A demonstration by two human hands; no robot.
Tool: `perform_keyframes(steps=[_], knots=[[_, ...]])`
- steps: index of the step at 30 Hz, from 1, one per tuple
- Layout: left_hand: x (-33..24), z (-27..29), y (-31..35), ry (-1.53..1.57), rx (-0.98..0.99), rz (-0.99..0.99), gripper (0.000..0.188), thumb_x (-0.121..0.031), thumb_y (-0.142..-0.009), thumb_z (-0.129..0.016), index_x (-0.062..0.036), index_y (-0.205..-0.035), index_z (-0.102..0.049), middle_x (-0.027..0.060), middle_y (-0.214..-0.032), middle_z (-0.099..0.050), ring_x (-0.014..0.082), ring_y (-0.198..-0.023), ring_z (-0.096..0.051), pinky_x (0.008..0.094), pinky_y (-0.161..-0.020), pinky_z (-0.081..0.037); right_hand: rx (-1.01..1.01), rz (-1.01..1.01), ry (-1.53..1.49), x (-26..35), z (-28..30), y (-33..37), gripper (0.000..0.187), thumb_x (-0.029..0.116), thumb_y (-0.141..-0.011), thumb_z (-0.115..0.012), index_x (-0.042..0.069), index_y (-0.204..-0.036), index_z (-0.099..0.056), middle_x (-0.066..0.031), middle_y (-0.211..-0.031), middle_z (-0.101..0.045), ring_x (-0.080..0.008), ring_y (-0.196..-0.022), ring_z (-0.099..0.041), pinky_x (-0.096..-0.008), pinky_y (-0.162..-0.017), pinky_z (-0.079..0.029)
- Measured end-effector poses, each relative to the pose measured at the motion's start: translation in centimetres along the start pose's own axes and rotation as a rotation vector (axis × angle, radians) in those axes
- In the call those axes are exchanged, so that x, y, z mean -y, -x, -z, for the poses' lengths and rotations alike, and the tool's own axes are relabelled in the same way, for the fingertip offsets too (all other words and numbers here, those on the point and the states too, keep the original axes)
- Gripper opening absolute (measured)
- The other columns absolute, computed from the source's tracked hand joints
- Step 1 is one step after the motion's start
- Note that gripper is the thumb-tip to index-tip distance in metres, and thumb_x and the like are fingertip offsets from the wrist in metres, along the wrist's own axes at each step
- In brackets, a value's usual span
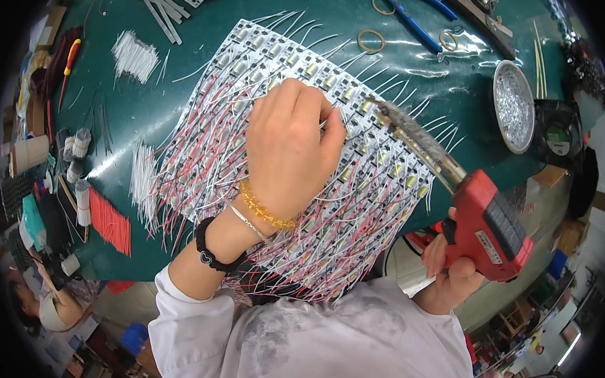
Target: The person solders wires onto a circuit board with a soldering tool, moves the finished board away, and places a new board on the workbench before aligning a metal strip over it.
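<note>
A white panel of circuit boards [281,51] lies tilted on the green table, with many red and white wires standing out from it. Over its upper middle, my left hand [291,134] is closed, fingers curled down toward the board. Whatever lies between those fingertips is hidden beneath the hand. My right hand [451,273] grips a red soldering gun [490,227] by its handle, at the right of the panel. The gun's dark, crusted tip points up and left, over the panel's upper right part, a little away from my left hand.
White wire pieces [134,56] and red wires [110,221] lie on the left, near a screwdriver [69,64]. Blue-handled pliers [414,21] and a rubber band [371,41] lie at the back. A bowl [513,107] and a black fan [558,136] stand right. Another person [61,310] sits lower left.
</note>
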State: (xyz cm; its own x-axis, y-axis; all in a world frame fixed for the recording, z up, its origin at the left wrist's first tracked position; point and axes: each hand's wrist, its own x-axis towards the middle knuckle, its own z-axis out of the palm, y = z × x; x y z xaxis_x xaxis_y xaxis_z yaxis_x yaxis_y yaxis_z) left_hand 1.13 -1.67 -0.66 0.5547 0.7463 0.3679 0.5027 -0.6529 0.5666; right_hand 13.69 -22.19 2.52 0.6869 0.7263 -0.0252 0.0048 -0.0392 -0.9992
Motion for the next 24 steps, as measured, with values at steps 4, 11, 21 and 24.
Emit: perform_keyframes(steps=[4, 11, 21, 24], knots=[[0.0, -0.2, 0.0, -0.005, -0.018, 0.003, 0.013, -0.002, -0.069, -0.064, -0.0025, -0.070, -0.051, 0.0080, -0.070, -0.051, 0.0241, -0.063, -0.051, 0.0341, -0.057, -0.040, 0.061, -0.042, 0.035, -0.4, 0.0, 0.0, 0.075, 0.051, -0.075, -0.061, -0.013, -0.110, -0.042, -0.0023, -0.045, -0.044, -0.0108, -0.032, -0.041, -0.0224, -0.034, -0.032], [0.0, -0.2, 0.0, -0.020, -0.021, 0.000, 0.013, -0.001, -0.068, -0.064, -0.0026, -0.069, -0.051, 0.0081, -0.069, -0.051, 0.0242, -0.063, -0.051, 0.0342, -0.057, -0.040, 0.090, -0.187, -0.075, -0.8, 0.1, 0.0, 0.066, 0.035, -0.073, -0.073, -0.002, -0.119, -0.044, -0.0027, -0.063, -0.050, -0.0093, -0.044, -0.045, -0.0229, -0.039, -0.034], [0.1, -0.2, 0.0, -0.006, 0.000, 0.027, 0.013, -0.004, -0.068, -0.063, -0.0037, -0.068, -0.050, 0.0082, -0.069, -0.050, 0.0251, -0.064, -0.051, 0.0355, -0.059, -0.039, 0.173, -0.138, 0.085, -1.7, 1.1, 0.9, 0.055, 0.027, -0.074, -0.074, -0.002, -0.115, -0.052, -0.0018, -0.088, -0.057, -0.0095, -0.071, -0.051, -0.0235, -0.061, -0.042], [0.2, -0.4, 0.0, 0.010, 0.009, 0.027, 0.013, -0.006, -0.068, -0.062, -0.0047, -0.068, -0.050, 0.0085, -0.070, -0.048, 0.0262, -0.066, -0.050, 0.0371, -0.061, -0.038, 0.067, 0.032, 0.189, -1.6, 0.4, 0.3, 0.076, 0.047, -0.072, -0.067, -0.012, -0.113, -0.042, -0.0016, -0.047, -0.044, -0.0093, -0.034, -0.041, -0.0219, -0.034, -0.031]])
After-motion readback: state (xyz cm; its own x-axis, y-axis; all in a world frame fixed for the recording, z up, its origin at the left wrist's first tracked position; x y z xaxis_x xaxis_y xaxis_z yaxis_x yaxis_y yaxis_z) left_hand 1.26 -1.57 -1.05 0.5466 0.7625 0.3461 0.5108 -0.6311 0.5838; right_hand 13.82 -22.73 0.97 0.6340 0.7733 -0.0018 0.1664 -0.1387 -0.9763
